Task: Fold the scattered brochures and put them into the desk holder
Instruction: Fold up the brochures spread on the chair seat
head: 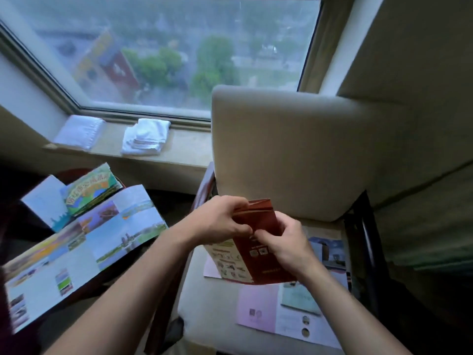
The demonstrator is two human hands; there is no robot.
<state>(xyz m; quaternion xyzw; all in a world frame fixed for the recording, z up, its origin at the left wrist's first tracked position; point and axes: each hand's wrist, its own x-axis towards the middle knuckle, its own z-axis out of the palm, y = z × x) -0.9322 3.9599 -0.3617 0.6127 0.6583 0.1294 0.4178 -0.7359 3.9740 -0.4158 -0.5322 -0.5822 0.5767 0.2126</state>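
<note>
Both forearms reach in from the near edge and meet over a beige chair (281, 149). Left hand (220, 221) pinches the far left edge of a red brochure (258, 242), fingers curled round its folded top. Right hand (284, 244) grips the same brochure from the right, thumb and fingers pressed on its red front panel. The brochure is held above the chair seat, partly folded, with a white illustrated panel showing at its lower left. Under it on the seat lies a pink leaflet (256, 308), spread flat, and just beyond it to the right another printed sheet (330, 252). To the left a long photo map (84, 247) lies unfolded across a dark table. At its far end stands a holder (46, 203) with a green brochure (92, 188) in it. Far off, two stacks of white towels (146, 137) sit on the window sill (186, 147).
</note>
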